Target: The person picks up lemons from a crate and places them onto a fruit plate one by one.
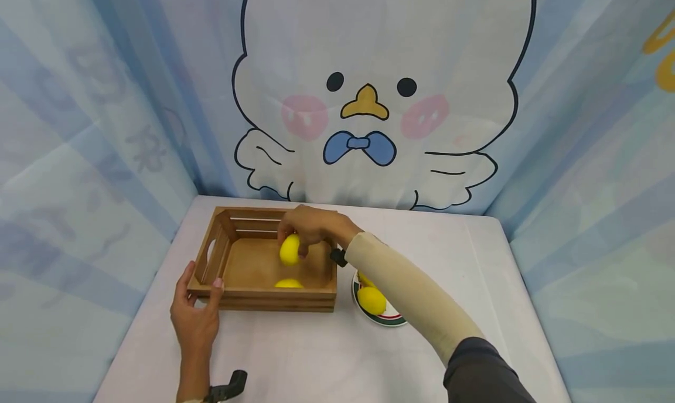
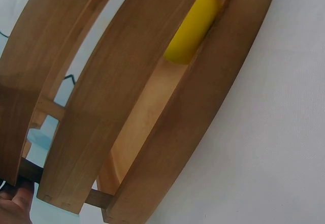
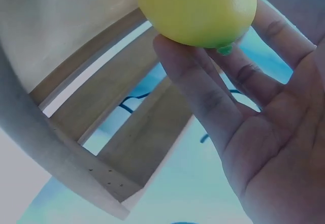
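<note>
In the head view a wooden slatted crate stands at the left of the table. My right hand reaches over its right half and holds a yellow lemon above the crate floor. The right wrist view shows the fingers round that lemon, its green tip facing down. A second lemon lies inside by the front wall, partly hidden; through the slats it shows in the left wrist view as a yellow shape. My left hand grips the crate's front left corner, thumb over the rim.
Right of the crate sits a plate with a green and red rim, partly under my right forearm. It bears lemons, the nearest one in plain sight. A white cloth covers the table; printed curtains hang behind and beside it.
</note>
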Motion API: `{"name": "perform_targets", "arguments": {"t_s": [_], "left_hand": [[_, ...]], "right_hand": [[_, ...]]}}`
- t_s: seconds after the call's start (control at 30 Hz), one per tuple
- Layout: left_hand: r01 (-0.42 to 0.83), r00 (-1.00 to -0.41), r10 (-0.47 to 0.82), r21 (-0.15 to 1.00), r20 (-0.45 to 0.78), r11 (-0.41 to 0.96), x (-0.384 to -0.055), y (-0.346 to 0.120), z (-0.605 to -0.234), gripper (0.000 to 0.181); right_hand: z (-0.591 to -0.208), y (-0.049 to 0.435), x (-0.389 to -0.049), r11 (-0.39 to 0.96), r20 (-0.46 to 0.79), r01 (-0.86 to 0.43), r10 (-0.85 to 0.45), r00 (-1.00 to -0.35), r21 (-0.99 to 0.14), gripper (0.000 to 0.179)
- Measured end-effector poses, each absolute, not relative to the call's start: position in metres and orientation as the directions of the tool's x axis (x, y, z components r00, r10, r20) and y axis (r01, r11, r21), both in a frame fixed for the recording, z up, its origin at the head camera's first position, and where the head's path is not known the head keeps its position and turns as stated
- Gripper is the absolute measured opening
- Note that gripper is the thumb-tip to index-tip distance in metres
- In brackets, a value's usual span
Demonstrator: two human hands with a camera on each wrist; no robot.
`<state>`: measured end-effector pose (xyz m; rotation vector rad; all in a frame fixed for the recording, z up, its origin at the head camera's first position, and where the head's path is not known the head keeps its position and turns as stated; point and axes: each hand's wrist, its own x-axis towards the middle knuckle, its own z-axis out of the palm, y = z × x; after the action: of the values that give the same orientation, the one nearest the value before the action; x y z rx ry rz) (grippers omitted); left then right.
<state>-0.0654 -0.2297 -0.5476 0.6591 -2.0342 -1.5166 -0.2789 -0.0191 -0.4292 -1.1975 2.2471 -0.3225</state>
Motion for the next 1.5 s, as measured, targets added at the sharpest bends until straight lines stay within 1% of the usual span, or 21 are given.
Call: {"name": "perform_targets", "arguments": {"t_s": [0.27,0.43,0.57,0.8,1.2,1.5], "left_hand": [[-0.094,-0.75,-0.654,0.962,0.1,0.255,-0.065,-0.228,-0.546,0.069],[-0.091,-0.75,-0.654,0.963,0.102,0.254,-0.065,-0.228,-0.546,0.069],[-0.084,-0.749,-0.654,0.964,0.107,0.253,-0.065,-0.228,-0.546,0.068],[-0.081,-0.749,-0.654,0.964,0.108,0.252,-0.065,-0.228,-0.547,0.069],[-0.087,-0.752,-0.65,0.962,0.105,0.257,-0.065,-0.228,-0.547,0.07],[-0.096,-0.751,-0.653,0.963,0.097,0.253,-0.066,-0.229,-0.547,0.069]], "right_hand": [[-0.422,-0.001,-0.271,0.504,-0.219,-0.676,-0.858,-0.465,-0.538,0.045],[-0.417,0.008,-0.266,0.484,-0.142,-0.662,-0.853,-0.502,-0.572,0.049],[-0.415,0.016,-0.259,0.475,-0.097,-0.621,-0.835,-0.542,-0.623,0.05],[-0.416,0.031,-0.249,0.446,-0.021,-0.544,-0.786,-0.618,-0.71,0.053],[-0.421,0.056,-0.23,0.379,0.123,-0.48,-0.67,-0.732,-0.791,0.053],[-0.426,0.073,-0.214,0.375,0.158,-0.412,-0.551,-0.819,-0.83,0.054]]}}
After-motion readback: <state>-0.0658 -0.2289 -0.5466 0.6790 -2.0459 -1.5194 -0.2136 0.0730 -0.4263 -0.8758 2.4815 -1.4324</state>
